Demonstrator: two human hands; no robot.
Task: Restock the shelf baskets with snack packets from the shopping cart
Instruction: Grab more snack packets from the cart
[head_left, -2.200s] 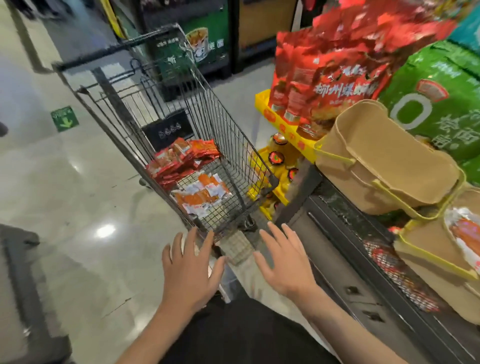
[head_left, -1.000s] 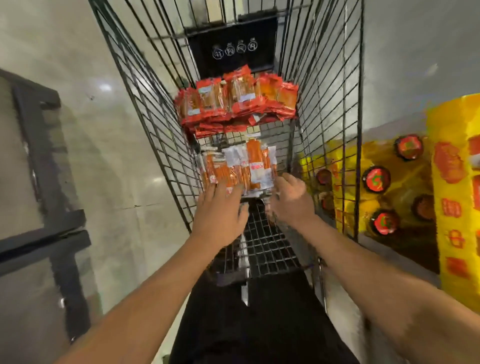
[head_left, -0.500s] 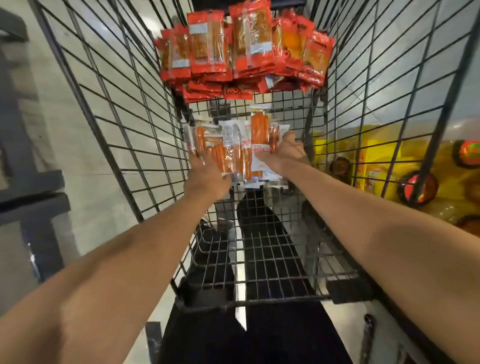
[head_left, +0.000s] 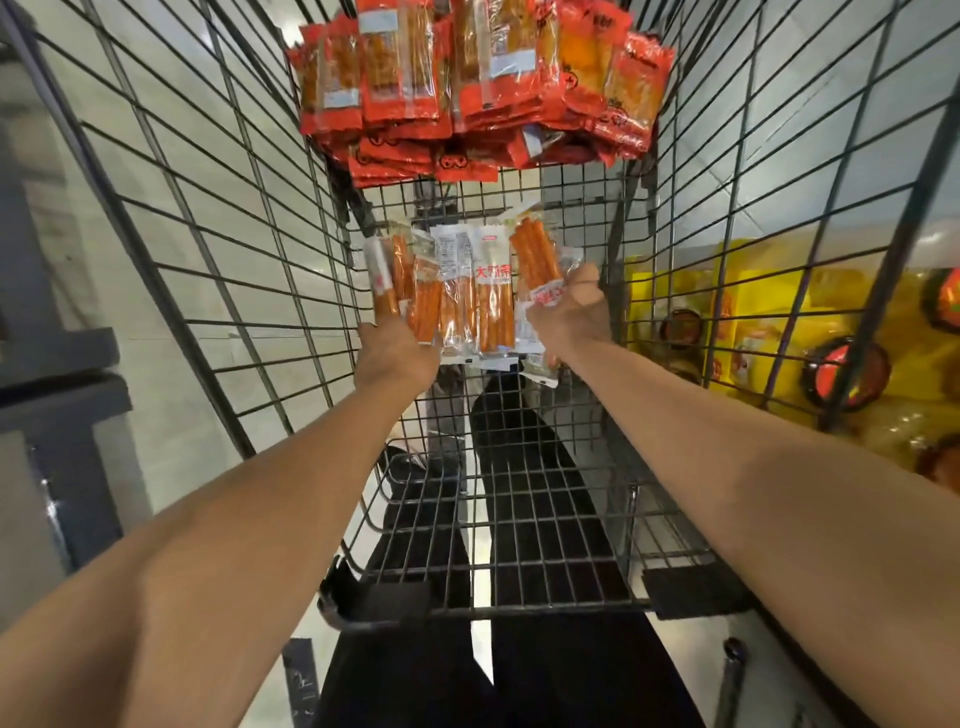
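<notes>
Snack packets (head_left: 470, 291), clear and white with orange sticks inside, sit fanned in a bunch over the wire floor of the shopping cart (head_left: 519, 509), about mid-cart. Left hand (head_left: 395, 353) grips the bunch's left side, fingers curled under and hidden behind the packets. Right hand (head_left: 571, 317) grips the right side, thumb pinching the outermost packet. Pile of red packets (head_left: 478, 88) stacked at the cart's far end, apart from the held bunch. Yellow display (head_left: 779, 332) with round red-lidded items visible through the right cart wall. Black trousers (head_left: 519, 675) show below the cart floor
</notes>
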